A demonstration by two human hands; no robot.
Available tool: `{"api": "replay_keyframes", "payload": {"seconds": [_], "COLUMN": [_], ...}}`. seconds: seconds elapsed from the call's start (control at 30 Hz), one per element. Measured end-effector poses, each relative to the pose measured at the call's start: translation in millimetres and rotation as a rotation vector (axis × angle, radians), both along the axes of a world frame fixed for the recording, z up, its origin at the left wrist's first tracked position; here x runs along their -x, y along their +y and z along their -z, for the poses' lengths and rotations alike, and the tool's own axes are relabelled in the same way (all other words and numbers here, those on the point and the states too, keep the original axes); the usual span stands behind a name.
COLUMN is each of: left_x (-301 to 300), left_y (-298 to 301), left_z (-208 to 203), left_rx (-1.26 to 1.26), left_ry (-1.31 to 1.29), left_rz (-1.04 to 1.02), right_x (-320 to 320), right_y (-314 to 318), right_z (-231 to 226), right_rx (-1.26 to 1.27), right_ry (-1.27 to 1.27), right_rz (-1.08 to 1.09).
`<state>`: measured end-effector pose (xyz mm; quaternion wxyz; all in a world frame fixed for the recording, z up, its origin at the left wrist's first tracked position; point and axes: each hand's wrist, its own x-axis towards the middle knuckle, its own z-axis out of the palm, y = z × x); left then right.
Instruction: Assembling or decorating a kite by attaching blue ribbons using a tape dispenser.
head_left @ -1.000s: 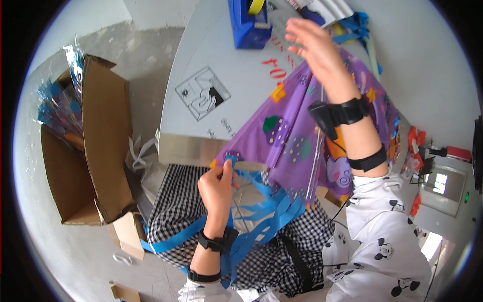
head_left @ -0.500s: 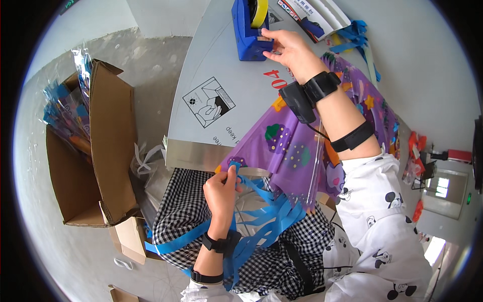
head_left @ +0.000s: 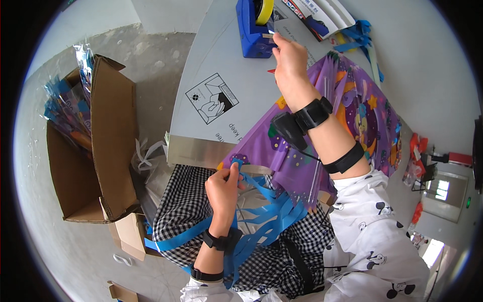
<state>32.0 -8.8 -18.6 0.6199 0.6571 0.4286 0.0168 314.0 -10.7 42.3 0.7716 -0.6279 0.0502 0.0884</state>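
My left hand point(head_left: 223, 192) pinches the end of a blue ribbon point(head_left: 237, 162) at the near left corner of a purple printed kite point(head_left: 274, 146), just off the table's edge. More blue ribbon strips point(head_left: 266, 219) hang from there over my lap. Up at the tape dispenser point(head_left: 254, 43), a blue one with a yellow-rimmed roll, my right hand point(head_left: 292, 59) is closed at the cutting edge. A short bit of clear tape point(head_left: 270, 36) shows between the dispenser and its fingertips. My right forearm passes over the kite and hides part of it.
The grey table point(head_left: 201, 133) has a metal edge. At its far side lie an opened dispenser box point(head_left: 319, 20) and blue ribbon bundles point(head_left: 358, 38). To the left stands a tall cardboard box point(head_left: 113, 136) with packed goods. A checkered cloth point(head_left: 181, 201) covers my lap.
My right hand has closed its spread fingers at the dispenser's tape end and drawn slightly toward me. My left hand stays at the ribbon and the kite's corner.
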Motion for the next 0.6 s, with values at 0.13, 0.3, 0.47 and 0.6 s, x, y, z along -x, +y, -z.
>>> {"api": "replay_keyframes", "payload": {"seconds": [0.13,0.3,0.47,0.6], "left_x": [-2.2,-0.9,1.6,-1.0], "left_y": [0.6,-1.6,-1.6,1.4], "left_z": [-5.5,1.6,3.4,-2.6], "left_rx": [0.020,0.012,0.008,0.006], "left_ry": [0.005,-0.009,-0.007,0.022], "left_rz": [0.000,-0.002,-0.012,0.006], "right_x": [-5.3,-23.0,-26.4,-27.4], "right_y": [-5.5,-13.5,-14.5,-19.0], "right_z": [1.7,15.6,26.7,34.2], "right_rx": [0.034,-0.080,-0.144,-0.216], "right_ry": [0.168,0.279,0.213,0.171], "right_rz": [-0.034,-0.147,-0.243,-0.266]}}
